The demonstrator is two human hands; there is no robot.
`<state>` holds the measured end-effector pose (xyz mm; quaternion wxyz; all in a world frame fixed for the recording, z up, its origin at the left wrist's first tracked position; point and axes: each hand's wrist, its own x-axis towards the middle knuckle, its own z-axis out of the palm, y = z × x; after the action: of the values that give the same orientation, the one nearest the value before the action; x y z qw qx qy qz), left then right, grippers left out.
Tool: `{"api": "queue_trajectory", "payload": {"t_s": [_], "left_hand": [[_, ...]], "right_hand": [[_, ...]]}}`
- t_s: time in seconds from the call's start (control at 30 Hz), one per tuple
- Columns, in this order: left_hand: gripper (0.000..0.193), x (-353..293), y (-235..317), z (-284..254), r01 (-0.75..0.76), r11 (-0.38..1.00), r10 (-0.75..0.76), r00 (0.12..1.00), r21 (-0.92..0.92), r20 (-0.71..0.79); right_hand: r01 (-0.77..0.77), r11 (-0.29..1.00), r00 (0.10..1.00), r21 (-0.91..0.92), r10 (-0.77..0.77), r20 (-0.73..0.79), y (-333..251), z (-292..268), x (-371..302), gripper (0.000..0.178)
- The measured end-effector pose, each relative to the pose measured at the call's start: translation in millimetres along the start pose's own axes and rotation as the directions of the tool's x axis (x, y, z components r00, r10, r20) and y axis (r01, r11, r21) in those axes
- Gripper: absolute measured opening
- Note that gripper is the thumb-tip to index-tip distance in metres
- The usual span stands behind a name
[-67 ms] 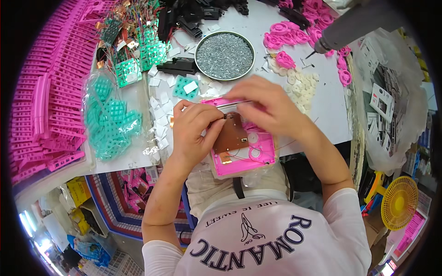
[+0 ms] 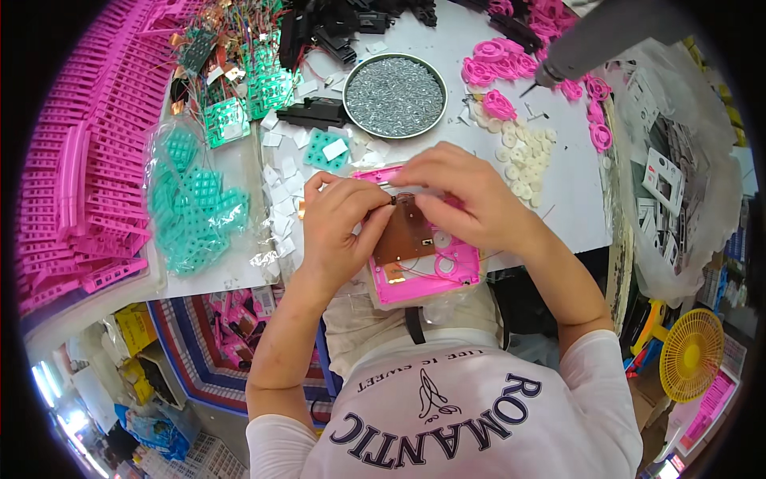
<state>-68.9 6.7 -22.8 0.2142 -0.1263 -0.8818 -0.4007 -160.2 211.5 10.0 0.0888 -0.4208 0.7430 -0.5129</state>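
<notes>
A pink plastic housing (image 2: 388, 292) lies open before me at the table's near edge. Inside it is a brown circuit board (image 2: 405, 238) with thin wires. My left hand (image 2: 339, 219) is over the housing's left side, thumb and index finger pinched on a small black part (image 2: 392, 200) at the board's upper edge. Over the upper right of the housing, my right hand (image 2: 475, 195) bends its fingers towards a silver rod (image 2: 384, 185) along the far side; its thumb is lower, by the board. Whatever is between its fingertips is hidden.
A round tray of screws (image 2: 395, 96) stands beyond the housing. To the left are bagged teal keypads (image 2: 191, 207), green circuit boards (image 2: 267, 84) and stacked pink frames (image 2: 76, 176). White discs (image 2: 527, 164) and pink rings (image 2: 495, 60) lie right; an electric screwdriver (image 2: 590, 56) hangs above.
My right hand has lowered slightly, its fingers closing in on the far side of the housing near the left fingertips. The left hand keeps its pinch. The whole view has shifted slightly.
</notes>
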Motion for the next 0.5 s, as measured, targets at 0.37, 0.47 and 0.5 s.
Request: {"api": "queue_trajectory", "payload": {"t_s": [0.37, 0.47, 0.5], "left_hand": [[0.012, -7.9, -3.9, -3.8, 0.078, 0.996, -0.075, 0.995, 0.031, -0.073], [0.013, -8.3, -4.6, -1.8, 0.067, 0.998, -0.065, 0.994, 0.012, -0.089], [0.012, -8.9, -4.2, -0.4, 0.076, 0.997, -0.075, 0.994, 0.008, -0.084]], "right_hand": [[0.075, 0.921, 0.941, -0.383, -0.192, -0.278, 38.1, 17.8, 97.4, 0.021], [-0.158, 0.622, 0.959, -0.767, -0.088, -0.269, 77.0, 30.5, 164.6, 0.037], [-0.216, 0.592, 0.965, -0.776, 0.008, -0.262, 85.9, 28.3, 179.4, 0.040]]}}
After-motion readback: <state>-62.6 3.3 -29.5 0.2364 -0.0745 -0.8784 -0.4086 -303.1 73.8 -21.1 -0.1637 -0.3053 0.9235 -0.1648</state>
